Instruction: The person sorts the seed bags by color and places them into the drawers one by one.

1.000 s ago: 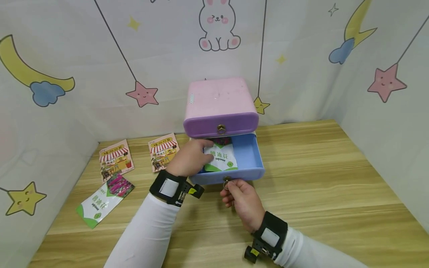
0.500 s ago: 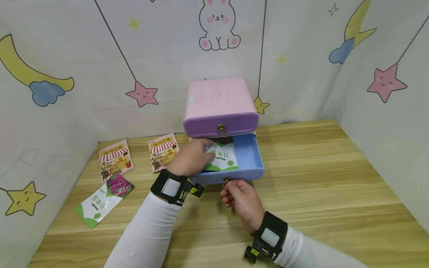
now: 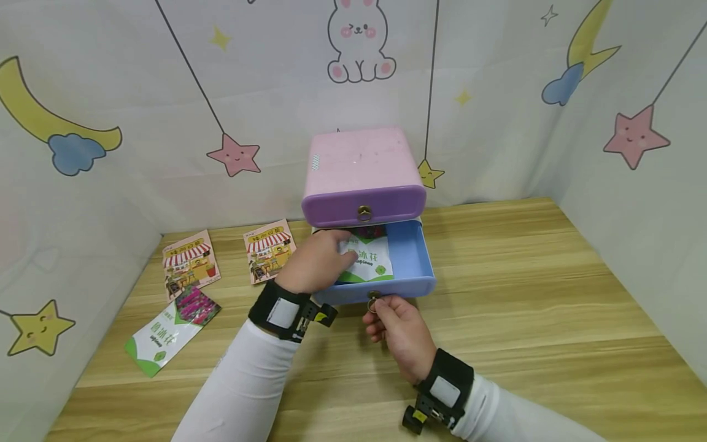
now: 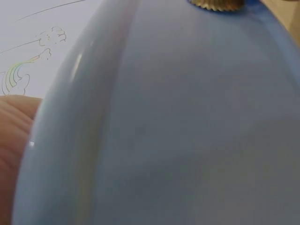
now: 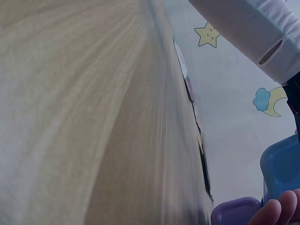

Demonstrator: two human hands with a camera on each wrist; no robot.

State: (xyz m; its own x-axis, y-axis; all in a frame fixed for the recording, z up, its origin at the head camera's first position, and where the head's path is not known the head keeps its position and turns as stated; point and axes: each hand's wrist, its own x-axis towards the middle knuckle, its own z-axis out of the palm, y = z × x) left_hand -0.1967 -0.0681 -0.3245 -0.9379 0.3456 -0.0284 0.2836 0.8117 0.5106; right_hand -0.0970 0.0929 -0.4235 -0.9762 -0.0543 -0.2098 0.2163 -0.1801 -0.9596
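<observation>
In the head view, a blue drawer [image 3: 411, 252] is pulled out below a purple-fronted drawer [image 3: 392, 205]. A white and green seed packet [image 3: 372, 261] lies inside it. My left hand [image 3: 315, 261] reaches over the drawer's left side, with thumb and index finger over the packet's left part; its other fingertips are hidden, and I cannot tell whether it grips the packet. My right hand [image 3: 405, 334] pinches the brass ring pull [image 3: 373, 304]. The blue drawer front [image 4: 187, 122] fills the left wrist view. Fingertips [image 5: 269, 214] show near the drawers in the right wrist view.
Left of the pink drawer box [image 3: 359, 153], two shop-picture packets [image 3: 270, 252] lie on the wooden table [image 3: 525, 294]. Another green and white seed packet [image 3: 171, 331] overlaps one of them. Patterned cloth [image 3: 486, 123] encloses the table's back and sides.
My left hand has shifted slightly right, covering more of the seed packet, which has also slid slightly right. My right hand and the drawer have stayed in place.
</observation>
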